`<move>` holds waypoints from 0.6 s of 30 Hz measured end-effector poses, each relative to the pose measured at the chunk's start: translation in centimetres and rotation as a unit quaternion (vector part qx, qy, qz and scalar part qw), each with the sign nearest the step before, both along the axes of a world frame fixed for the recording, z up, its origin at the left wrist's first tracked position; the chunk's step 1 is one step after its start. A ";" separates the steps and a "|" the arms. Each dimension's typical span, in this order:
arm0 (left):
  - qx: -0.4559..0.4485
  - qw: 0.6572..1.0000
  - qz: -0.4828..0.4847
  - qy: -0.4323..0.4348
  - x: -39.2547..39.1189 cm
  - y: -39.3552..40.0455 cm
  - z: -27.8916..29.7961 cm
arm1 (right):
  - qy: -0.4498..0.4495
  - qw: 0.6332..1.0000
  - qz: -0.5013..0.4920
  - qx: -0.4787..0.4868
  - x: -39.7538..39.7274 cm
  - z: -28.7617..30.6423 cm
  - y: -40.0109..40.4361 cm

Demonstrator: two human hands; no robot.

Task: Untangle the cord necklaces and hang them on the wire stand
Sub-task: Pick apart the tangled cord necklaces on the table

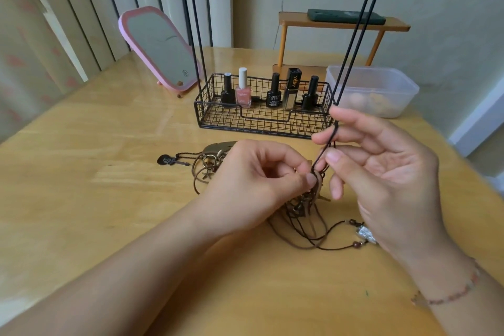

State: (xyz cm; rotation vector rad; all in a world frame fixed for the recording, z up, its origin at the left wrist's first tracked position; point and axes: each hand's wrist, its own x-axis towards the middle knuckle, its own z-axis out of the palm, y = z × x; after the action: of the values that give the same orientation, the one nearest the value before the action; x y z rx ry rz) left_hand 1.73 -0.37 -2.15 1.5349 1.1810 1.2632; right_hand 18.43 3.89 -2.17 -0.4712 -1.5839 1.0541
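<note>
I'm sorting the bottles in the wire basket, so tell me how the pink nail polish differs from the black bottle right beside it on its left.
The pink nail polish has a clear body showing pink liquid and a white cap; the black bottle is dark all over, cap included. The pink one has a broader, squarer body; the black bottle narrows at the shoulders. Both stand upright along the back of the wire basket.

Gold letters running up the tall dark tube in the wire basket read "ydby". A black bottle beside it carried a white label starting "OUHE", the rest too small. The pink bottle's label was illegible.
</note>
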 end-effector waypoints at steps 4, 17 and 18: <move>-0.040 0.999 0.014 -0.016 0.0 0.3 0.1 | 0.000 1.000 -0.004 0.006 0.0 -0.2 0.1; 0.013 1.000 -0.006 0.027 -0.1 0.2 -0.6 | -0.024 0.999 -0.033 -0.013 -0.2 0.2 0.0; 0.035 0.999 -0.009 0.033 0.1 0.1 -0.8 | -0.031 0.999 -0.040 -0.015 -0.2 0.2 -0.1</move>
State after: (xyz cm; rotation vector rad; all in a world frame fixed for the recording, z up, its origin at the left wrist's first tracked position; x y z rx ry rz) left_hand 1.88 -0.31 -2.95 1.6473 1.1733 1.2626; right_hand 18.22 3.83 -1.93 -0.5874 -1.5917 1.0119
